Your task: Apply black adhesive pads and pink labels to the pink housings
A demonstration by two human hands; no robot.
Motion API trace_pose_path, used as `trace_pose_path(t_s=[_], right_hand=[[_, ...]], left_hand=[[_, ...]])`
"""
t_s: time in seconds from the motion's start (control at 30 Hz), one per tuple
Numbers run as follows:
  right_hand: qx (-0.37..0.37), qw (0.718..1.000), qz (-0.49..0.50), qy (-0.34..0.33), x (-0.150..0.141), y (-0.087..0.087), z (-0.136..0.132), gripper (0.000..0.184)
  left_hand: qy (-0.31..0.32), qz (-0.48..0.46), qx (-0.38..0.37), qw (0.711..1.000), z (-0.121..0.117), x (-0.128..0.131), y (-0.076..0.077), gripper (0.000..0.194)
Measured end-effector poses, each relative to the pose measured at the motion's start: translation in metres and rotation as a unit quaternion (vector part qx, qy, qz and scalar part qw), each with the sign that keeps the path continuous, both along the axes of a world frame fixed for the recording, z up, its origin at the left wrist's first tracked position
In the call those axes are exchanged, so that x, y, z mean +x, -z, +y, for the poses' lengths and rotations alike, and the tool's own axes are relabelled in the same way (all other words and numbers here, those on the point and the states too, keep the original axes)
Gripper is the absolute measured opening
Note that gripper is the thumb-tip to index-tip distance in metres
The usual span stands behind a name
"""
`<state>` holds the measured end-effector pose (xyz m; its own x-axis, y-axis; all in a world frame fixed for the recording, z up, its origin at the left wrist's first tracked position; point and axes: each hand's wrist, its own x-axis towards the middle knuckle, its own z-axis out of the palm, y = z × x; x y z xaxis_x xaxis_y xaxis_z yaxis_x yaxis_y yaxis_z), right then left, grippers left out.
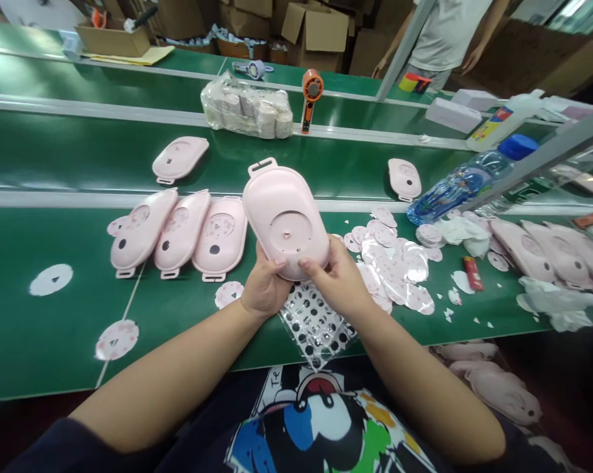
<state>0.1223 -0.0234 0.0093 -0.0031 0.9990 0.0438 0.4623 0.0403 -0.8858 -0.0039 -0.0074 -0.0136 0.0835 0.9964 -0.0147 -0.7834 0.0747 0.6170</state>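
Between my left hand point(268, 284) and my right hand point(339, 279) I hold a pink plastic shell point(286, 197) by its lower end, thumbs on its face. It has a strap loop at the top and a round recess with small holes. Under my hands lies a clear sheet of black round stickers point(318, 325). Left of the held shell, several similar pink shells point(220, 246) lean in a row, each with a patterned disc and a black dot. To the right spreads a heap of patterned round stickers point(392, 266).
Loose discs point(117, 339) lie at left. Behind stand a plastic-wrapped bundle point(247, 108) and an orange handheld fan point(310, 98). A blue-capped water bottle point(466, 177), a red lighter point(472, 273) and more shells point(555, 253) are at right. Another person point(444, 36) stands across the bench.
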Motion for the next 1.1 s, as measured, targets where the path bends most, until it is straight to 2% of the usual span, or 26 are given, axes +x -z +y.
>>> trace_pose_path(t_s=[0.1, 0.17, 0.2, 0.27, 0.3, 0.33, 0.37, 0.43, 0.5, 0.67, 0.8, 0.87, 0.93, 0.97, 1.0, 1.1], right_hand=[[-0.013, 0.999, -0.028, -0.011, 0.0, -0.003, -0.005, 0.048], [-0.014, 0.999, -0.017, -0.031, 0.013, -0.007, -0.003, 0.059], [-0.001, 1.0, -0.017, -0.02, 0.025, -0.008, -0.001, 0.061], [0.044, 0.994, -0.082, 0.057, 0.057, -0.008, 0.007, 0.055], [0.068, 0.98, -0.153, 0.106, 0.076, -0.007, 0.012, 0.048], [0.077, 0.954, -0.253, 0.142, 0.094, -0.005, 0.017, 0.041], [0.063, 0.926, -0.345, 0.14, 0.11, -0.002, 0.022, 0.037], [0.036, 0.904, -0.41, 0.116, 0.133, 0.004, 0.028, 0.029], [0.021, 0.9, -0.425, 0.094, 0.142, 0.01, 0.03, 0.024], [0.013, 0.888, -0.443, 0.123, 0.137, 0.013, 0.029, 0.03], [0.003, 0.9, -0.419, 0.122, 0.145, 0.006, 0.03, 0.019], [0.035, 0.899, -0.409, 0.151, 0.145, -0.004, 0.026, 0.017], [0.12, 0.901, -0.375, 0.183, 0.134, -0.017, 0.017, 0.019], [0.172, 0.906, -0.346, 0.175, 0.124, -0.024, 0.011, 0.019], [0.219, 0.914, -0.311, 0.138, 0.113, -0.031, 0.004, 0.019], [0.291, 0.923, -0.248, -0.039, 0.073, -0.042, -0.011, 0.026]], left_hand=[[0.004, 0.016, -0.01, 1.0, 0.003, 0.0, -0.001, 0.06], [0.003, 0.024, -0.019, 1.0, 0.005, -0.001, 0.0, 0.057], [0.003, 0.027, -0.022, 0.999, 0.007, -0.002, 0.001, 0.056], [0.005, 0.029, -0.027, 0.999, 0.01, -0.004, 0.004, 0.054], [0.008, 0.03, -0.028, 0.999, 0.011, -0.005, 0.005, 0.054], [0.011, 0.03, -0.028, 0.999, 0.012, -0.006, 0.007, 0.054], [0.015, 0.03, -0.026, 0.999, 0.013, -0.006, 0.008, 0.055], [0.022, 0.031, -0.021, 0.999, 0.014, -0.007, 0.009, 0.057], [0.029, 0.036, -0.026, 0.999, 0.014, -0.006, 0.009, 0.06], [0.048, 0.071, -0.047, 0.995, 0.012, -0.006, 0.01, 0.065], [0.073, 0.098, -0.043, 0.992, 0.01, -0.009, 0.014, 0.066], [0.094, 0.105, -0.042, 0.989, 0.009, -0.01, 0.015, 0.065], [0.112, 0.11, -0.04, 0.987, 0.009, -0.01, 0.017, 0.065], [0.118, 0.113, -0.037, 0.986, 0.008, -0.01, 0.018, 0.065], [0.122, 0.114, -0.032, 0.985, 0.008, -0.01, 0.018, 0.066], [0.137, 0.106, -0.006, 0.985, 0.008, -0.01, 0.02, 0.065]])
